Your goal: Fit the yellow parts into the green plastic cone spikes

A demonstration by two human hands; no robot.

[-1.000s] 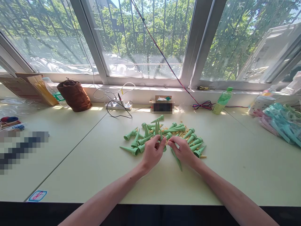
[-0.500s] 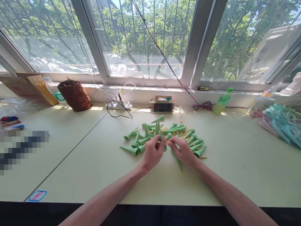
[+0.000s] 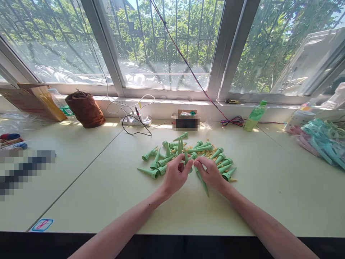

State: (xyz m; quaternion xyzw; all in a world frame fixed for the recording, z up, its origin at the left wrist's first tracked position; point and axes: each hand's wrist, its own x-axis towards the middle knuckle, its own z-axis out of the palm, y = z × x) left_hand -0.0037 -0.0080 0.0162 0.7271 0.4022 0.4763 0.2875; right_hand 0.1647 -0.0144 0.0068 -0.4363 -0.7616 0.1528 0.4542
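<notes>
My left hand [image 3: 174, 174] is closed around a green plastic cone-shaped spike [image 3: 186, 157] whose point faces up. Right beside it, my right hand [image 3: 211, 174] pinches thumb and fingers together at the spike's side; what sits in that pinch is too small and covered to make out. Around both hands lies a loose pile of similar green spikes [image 3: 155, 163] with wide ribbed collars. Among them are scattered small yellowish pieces [image 3: 209, 154]. One long spike [image 3: 202, 184] points toward me under my right hand.
Behind the pile stands a small dark box [image 3: 185, 123], with a power strip [image 3: 132, 119] and cables to its left. A brown pouch [image 3: 85, 109] is at back left, a green-capped bottle [image 3: 255, 116] at back right. Teal plastic bundles [image 3: 323, 140] lie far right.
The held spike and the fingertips have shifted slightly to the right. My right fingers have curled in closer against the spike. The pile looks the same.
</notes>
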